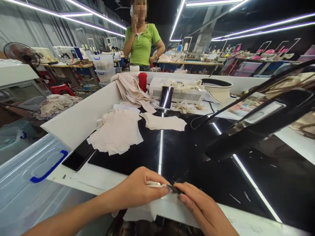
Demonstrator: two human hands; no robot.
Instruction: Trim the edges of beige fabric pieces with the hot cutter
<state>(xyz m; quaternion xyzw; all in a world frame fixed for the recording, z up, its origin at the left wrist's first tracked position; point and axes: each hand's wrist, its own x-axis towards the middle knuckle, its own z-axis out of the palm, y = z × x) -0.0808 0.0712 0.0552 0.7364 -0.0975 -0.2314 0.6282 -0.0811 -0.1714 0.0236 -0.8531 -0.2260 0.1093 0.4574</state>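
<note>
Near the bottom centre, my left hand [141, 188] pinches a thin white strip [156, 185] between thumb and forefinger. A small dark object [174, 189] lies between the two hands, and my right hand [199, 201] closes on its right end. The fingertips of both hands nearly meet over the table's front edge. Pale fabric [139, 213] hangs below my left hand. Beyond them, a fanned pile of cream fabric pieces [118, 131] rests on the glossy black surface [187, 154], beside a separate cream piece [164, 122].
A black phone [78, 155] lies at the left edge. A dark arm-like fixture [261, 121] reaches in from the right. At the back are a white vented box [177, 95], a red spool [142, 82] and draped fabric [130, 90]. A person in green [141, 46] stands behind the table.
</note>
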